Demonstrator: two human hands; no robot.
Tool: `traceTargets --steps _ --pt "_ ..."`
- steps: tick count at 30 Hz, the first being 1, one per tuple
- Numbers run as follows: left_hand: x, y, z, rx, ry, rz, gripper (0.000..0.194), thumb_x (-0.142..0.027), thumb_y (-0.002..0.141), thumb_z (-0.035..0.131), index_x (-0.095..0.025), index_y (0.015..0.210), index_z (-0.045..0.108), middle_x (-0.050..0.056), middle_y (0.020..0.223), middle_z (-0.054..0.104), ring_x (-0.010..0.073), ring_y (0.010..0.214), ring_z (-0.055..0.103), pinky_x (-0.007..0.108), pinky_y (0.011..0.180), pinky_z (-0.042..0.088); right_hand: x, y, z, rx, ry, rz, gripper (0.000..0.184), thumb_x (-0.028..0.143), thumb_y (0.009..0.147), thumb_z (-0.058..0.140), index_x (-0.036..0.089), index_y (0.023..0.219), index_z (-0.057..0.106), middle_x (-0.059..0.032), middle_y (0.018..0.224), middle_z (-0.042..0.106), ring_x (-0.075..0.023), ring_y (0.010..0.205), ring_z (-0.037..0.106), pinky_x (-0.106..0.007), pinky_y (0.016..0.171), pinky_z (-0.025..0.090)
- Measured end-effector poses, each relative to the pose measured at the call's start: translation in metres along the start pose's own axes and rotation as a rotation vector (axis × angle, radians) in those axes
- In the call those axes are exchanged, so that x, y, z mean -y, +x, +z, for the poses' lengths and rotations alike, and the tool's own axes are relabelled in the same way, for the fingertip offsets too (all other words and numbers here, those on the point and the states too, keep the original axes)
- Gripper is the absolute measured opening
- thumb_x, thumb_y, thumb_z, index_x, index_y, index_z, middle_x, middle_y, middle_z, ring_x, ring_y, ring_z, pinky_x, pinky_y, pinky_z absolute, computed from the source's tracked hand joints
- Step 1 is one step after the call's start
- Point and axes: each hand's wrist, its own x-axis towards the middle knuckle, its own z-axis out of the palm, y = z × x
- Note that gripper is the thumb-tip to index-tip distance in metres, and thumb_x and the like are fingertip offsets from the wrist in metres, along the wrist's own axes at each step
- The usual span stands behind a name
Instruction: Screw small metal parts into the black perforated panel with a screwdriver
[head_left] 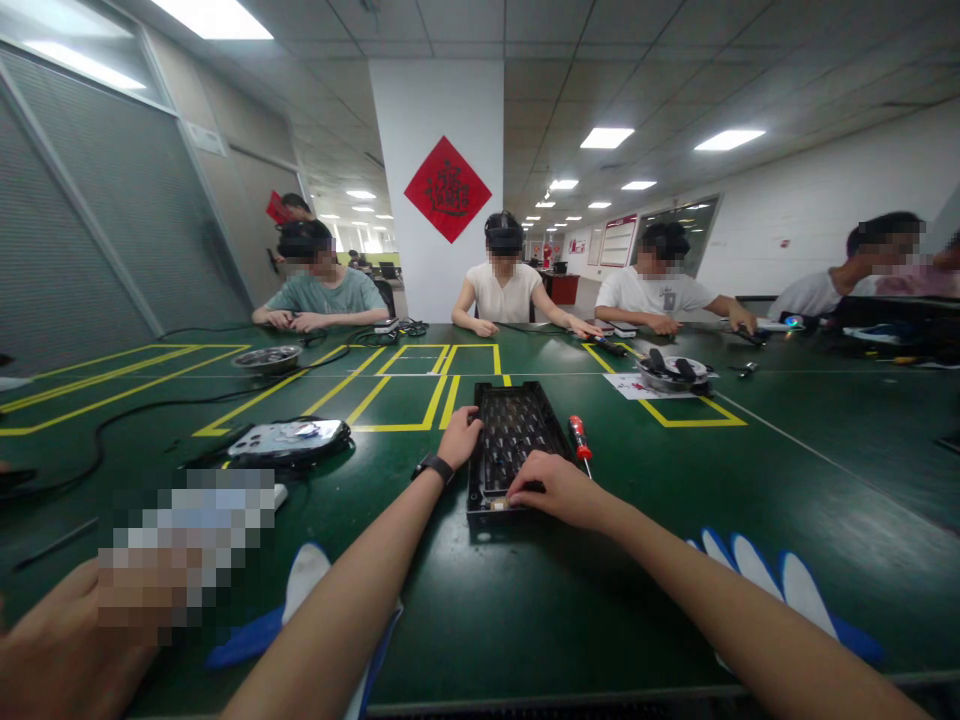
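Clock centred on the black tray (517, 425), 12 = far side. Tray sat mid-worktop (810, 500), long sides running 12–6, near edge set in from worktop's near edge. L hand (456, 440) at 9, fingers curled over tray's L edge, grasping it. R hand (555, 485) approx 5, fingertips drawn together at a small pale piece (498, 505) just inside the near wall; cdn't tell if they gripped it.

Red-handled screwdriver (577, 438) at 3, just beside tray's R edge, so little room there; past it a wide green stretch ran toward 3–4. Metal bowl (675, 378) at 2, well apart. Toward 12: yellow tape (448, 402), then worktop's far edge w/ seated ppl (501, 285). L glove (304, 575) approx 8, by L forearm; R glove (752, 575) approx 4, partly behind R forearm. Farther out approx 8, another person's hand (67, 630) w/ a blurred-out item (221, 500), crowding that side.
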Motion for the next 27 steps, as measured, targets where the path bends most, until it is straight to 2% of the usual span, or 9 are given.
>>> traceTargets --steps 21,24,27 --pt "0.003 0.002 0.001 -0.005 0.012 0.000 0.035 -0.022 0.077 0.043 -0.012 0.109 0.052 0.012 0.113 0.055 0.0205 0.107 0.049 0.035 0.095 0.036 0.003 0.000 -0.002 -0.013 0.033 -0.009 0.020 0.035 0.078 0.056 0.019 0.079 0.069 -0.0041 0.081 0.064 -0.0159 0.082 0.053 -0.029 0.075 0.038" --pt "0.002 0.002 0.001 -0.009 0.015 0.007 0.035 -0.021 0.076 0.043 -0.011 0.109 0.053 0.012 0.113 0.055 0.0202 0.107 0.049 0.034 0.095 0.036 0.005 0.002 -0.004 -0.055 0.116 -0.004 0.023 0.035 0.079 0.053 0.018 0.081 0.068 -0.0044 0.082 0.064 -0.0154 0.081 0.054 -0.029 0.078 0.039" --pt "0.001 0.000 0.001 -0.021 0.018 0.013 0.034 -0.020 0.077 0.041 -0.011 0.108 0.053 0.012 0.112 0.056 0.0200 0.106 0.049 0.034 0.095 0.036 0.003 0.005 -0.013 -0.159 0.276 0.073 0.028 0.035 0.084 0.045 0.017 0.090 0.066 -0.0053 0.089 0.064 -0.0149 0.084 0.056 -0.029 0.078 0.041"
